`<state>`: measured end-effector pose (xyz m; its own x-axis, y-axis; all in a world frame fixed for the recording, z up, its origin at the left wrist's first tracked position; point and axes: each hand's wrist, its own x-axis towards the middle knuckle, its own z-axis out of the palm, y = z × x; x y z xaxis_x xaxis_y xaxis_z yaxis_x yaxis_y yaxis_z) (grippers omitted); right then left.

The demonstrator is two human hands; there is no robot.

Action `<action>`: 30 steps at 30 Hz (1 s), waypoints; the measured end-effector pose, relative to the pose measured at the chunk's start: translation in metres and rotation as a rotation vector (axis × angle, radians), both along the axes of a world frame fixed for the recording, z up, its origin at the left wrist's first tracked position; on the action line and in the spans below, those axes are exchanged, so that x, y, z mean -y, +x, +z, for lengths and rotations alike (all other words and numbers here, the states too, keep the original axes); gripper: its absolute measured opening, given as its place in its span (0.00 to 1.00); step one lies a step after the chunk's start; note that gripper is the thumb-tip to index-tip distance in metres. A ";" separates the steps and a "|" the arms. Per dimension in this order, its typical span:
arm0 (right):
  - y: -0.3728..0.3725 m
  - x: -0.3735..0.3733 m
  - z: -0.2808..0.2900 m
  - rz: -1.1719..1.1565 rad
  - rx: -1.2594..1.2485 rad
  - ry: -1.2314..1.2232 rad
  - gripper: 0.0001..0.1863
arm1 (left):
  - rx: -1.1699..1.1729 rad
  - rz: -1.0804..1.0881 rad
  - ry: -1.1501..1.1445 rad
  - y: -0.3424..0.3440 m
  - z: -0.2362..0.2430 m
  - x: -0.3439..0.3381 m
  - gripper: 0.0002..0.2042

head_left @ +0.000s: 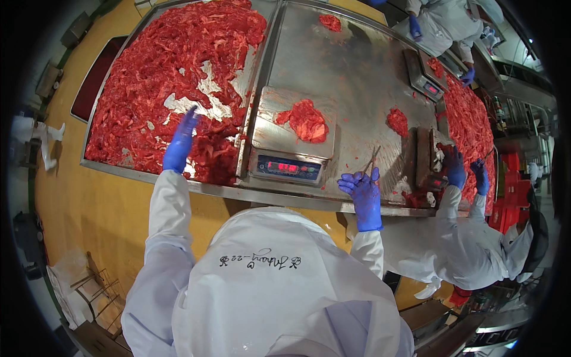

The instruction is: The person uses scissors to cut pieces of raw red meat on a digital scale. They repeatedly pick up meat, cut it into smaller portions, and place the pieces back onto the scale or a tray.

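My left hand (179,147), in a blue glove, reaches over a large pile of raw red meat strips (160,71) on the left side of the steel table. Its fingers are stretched out with nothing visible in them. A portion of meat (306,121) lies on the steel platform of a scale (290,169) between my hands; the scale's red display is lit. Near the table's front edge, my right hand (364,199), also gloved in blue, holds what looks like a pair of scissors (373,156), two thin metal blades pointing away from me. Its fingers partly hide the handles.
A raised metal divider (257,98) separates the meat pile from the worktop. Small meat portions (397,122) lie beyond my right hand. Other scales (425,77) stand at right beside another meat pile (467,119). A co-worker's gloved hands (457,169) work close by; another person (443,27) stands opposite.
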<state>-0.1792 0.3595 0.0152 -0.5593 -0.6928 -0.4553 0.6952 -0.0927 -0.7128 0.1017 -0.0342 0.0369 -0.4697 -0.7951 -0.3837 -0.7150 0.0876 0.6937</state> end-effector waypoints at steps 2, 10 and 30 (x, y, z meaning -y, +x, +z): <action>-0.009 -0.003 -0.008 0.042 -0.021 -0.009 0.31 | 0.511 0.116 -0.269 0.018 -0.063 0.033 0.37; -0.043 0.159 -0.006 0.062 -0.740 -0.101 0.22 | -0.470 -0.315 -0.673 -0.179 -0.052 -0.109 0.37; -0.077 0.107 -0.070 -0.494 0.219 -0.353 0.38 | -0.986 -0.572 -0.068 -0.234 -0.007 -0.206 0.22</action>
<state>-0.2563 0.2528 -0.0553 -0.7704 -0.5069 -0.3867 0.6367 -0.6421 -0.4269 -0.1325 0.1718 0.0297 -0.8426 -0.3726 0.3888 0.2952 0.2841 0.9122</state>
